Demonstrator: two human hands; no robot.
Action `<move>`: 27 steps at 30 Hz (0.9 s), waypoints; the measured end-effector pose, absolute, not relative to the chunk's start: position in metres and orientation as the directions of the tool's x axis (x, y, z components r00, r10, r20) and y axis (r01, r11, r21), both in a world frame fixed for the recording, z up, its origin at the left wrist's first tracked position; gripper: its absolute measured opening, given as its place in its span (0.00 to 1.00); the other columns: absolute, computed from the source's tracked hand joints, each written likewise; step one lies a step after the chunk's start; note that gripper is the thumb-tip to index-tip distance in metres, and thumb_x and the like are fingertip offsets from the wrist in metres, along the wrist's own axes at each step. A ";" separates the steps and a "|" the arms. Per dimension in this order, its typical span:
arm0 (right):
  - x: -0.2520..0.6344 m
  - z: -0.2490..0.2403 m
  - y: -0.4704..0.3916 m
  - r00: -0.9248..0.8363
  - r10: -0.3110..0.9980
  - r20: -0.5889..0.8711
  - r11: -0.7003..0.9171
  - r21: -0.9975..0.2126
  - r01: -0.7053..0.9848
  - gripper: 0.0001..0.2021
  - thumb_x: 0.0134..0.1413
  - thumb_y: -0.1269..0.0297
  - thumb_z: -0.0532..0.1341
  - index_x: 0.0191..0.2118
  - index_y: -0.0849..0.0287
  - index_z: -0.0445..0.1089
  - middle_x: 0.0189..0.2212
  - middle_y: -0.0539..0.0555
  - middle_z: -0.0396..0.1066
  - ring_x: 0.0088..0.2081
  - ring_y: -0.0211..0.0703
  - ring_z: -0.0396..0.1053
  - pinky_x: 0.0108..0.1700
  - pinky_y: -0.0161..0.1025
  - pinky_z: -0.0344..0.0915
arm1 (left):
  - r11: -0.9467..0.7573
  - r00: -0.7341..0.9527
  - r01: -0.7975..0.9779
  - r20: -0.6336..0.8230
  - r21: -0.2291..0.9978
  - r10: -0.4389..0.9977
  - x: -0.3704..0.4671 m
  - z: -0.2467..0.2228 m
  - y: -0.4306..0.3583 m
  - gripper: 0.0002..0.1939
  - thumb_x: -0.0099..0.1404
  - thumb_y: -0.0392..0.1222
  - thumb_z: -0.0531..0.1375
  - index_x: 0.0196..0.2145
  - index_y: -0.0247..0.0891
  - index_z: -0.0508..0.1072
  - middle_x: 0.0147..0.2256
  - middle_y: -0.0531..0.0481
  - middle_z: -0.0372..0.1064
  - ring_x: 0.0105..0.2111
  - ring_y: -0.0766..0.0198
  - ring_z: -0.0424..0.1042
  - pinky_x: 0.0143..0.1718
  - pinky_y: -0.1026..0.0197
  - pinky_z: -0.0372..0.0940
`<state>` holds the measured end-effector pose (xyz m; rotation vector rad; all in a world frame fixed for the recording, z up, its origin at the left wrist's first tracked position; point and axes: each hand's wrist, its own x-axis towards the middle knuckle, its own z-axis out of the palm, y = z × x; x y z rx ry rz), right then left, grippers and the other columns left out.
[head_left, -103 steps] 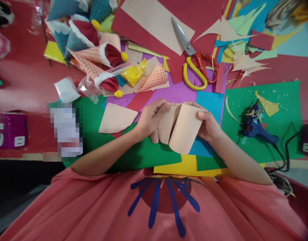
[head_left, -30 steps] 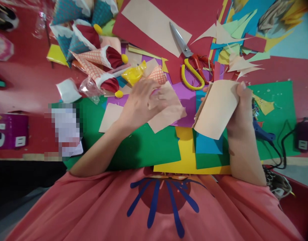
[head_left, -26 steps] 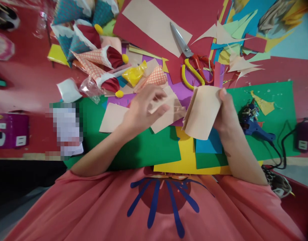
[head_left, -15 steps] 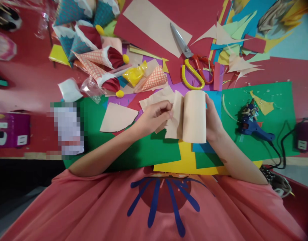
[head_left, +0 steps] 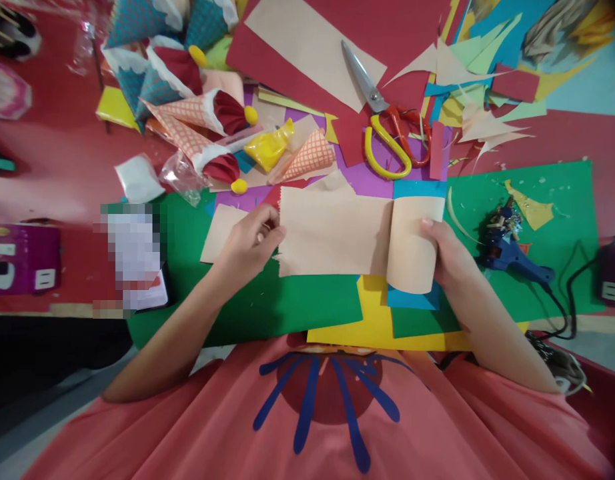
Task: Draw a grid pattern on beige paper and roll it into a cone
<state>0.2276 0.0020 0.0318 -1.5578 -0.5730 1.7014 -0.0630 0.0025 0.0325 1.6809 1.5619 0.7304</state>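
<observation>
A wide roll of beige tape is in my right hand, with the thumb on its front and the fingers behind it. From it a pulled-out strip runs flat to the left and ends in a jagged edge. My left hand pinches that edge between thumb and fingers. Behind the left hand lies a cut piece of beige paper, partly covered. A crumpled beige scrap shows just above the strip. Green card lies beneath it all.
Scissors with red and yellow handles lie beyond the roll. Checked paper cones are piled at back left. A blue glue gun with a cord sits at right, paper scraps behind it. A blurred-out phone-like object is at left.
My left hand has moved left, drawing the strip out longer and flatter. The roll has shifted right and turned, and my right thumb now shows on its front.
</observation>
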 end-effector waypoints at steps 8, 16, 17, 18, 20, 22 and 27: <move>0.219 0.032 0.004 -0.055 0.793 -0.607 -0.606 -0.774 -0.182 0.22 0.34 0.48 0.71 0.38 0.52 0.72 0.32 0.50 0.77 0.34 0.48 0.76 0.34 0.43 0.75 | -0.664 0.649 0.631 0.194 0.402 0.735 -0.016 0.016 -0.001 0.26 0.73 0.46 0.48 0.64 0.33 0.51 0.64 0.35 0.53 0.66 0.52 0.51 0.64 0.48 0.54; 0.218 0.031 -0.011 0.092 0.775 -0.625 -0.594 -0.770 -0.232 0.22 0.32 0.47 0.70 0.35 0.53 0.70 0.29 0.50 0.74 0.29 0.44 0.72 0.28 0.39 0.72 | -0.715 0.719 0.665 0.073 0.214 0.691 0.010 -0.015 0.001 0.39 0.71 0.59 0.45 0.66 0.22 0.50 0.66 0.31 0.49 0.67 0.48 0.48 0.66 0.48 0.47; 0.218 0.030 -0.015 0.127 0.762 -0.635 -0.590 -0.762 -0.268 0.22 0.33 0.47 0.70 0.34 0.53 0.70 0.29 0.49 0.74 0.28 0.42 0.71 0.27 0.38 0.71 | -0.710 0.715 0.673 0.062 0.210 0.696 0.010 -0.014 0.001 0.39 0.71 0.58 0.45 0.66 0.22 0.50 0.66 0.31 0.49 0.67 0.48 0.49 0.66 0.48 0.47; 0.216 0.030 -0.020 0.161 0.749 -0.643 -0.581 -0.753 -0.309 0.22 0.33 0.47 0.70 0.34 0.54 0.70 0.29 0.49 0.73 0.28 0.41 0.71 0.26 0.37 0.70 | -0.703 0.711 0.680 0.050 0.208 0.702 0.011 -0.012 0.001 0.38 0.71 0.58 0.46 0.66 0.23 0.50 0.66 0.31 0.49 0.67 0.48 0.49 0.66 0.49 0.47; 0.212 0.029 -0.029 0.165 0.750 -0.641 -0.563 -0.749 -0.348 0.22 0.34 0.47 0.69 0.35 0.55 0.69 0.28 0.49 0.72 0.27 0.40 0.70 0.25 0.36 0.69 | -0.689 0.700 0.694 0.029 0.210 0.714 0.012 -0.009 0.000 0.38 0.70 0.58 0.46 0.66 0.23 0.50 0.66 0.32 0.49 0.67 0.48 0.48 0.66 0.48 0.47; 0.207 0.029 -0.038 0.203 0.738 -0.644 -0.545 -0.746 -0.383 0.22 0.35 0.47 0.69 0.36 0.55 0.68 0.27 0.48 0.71 0.26 0.39 0.69 0.25 0.35 0.69 | -0.680 0.694 0.700 0.015 0.220 0.719 0.012 -0.008 -0.001 0.39 0.70 0.58 0.47 0.66 0.23 0.50 0.66 0.31 0.49 0.67 0.47 0.48 0.66 0.48 0.47; 0.209 0.026 -0.060 0.302 0.748 -0.591 -0.496 -0.800 -0.337 0.18 0.44 0.47 0.64 0.38 0.52 0.68 0.34 0.49 0.74 0.34 0.44 0.74 0.32 0.39 0.73 | -0.659 0.687 0.708 -0.033 0.254 0.726 0.014 -0.005 0.000 0.39 0.69 0.57 0.49 0.66 0.24 0.49 0.67 0.33 0.47 0.68 0.48 0.46 0.67 0.48 0.45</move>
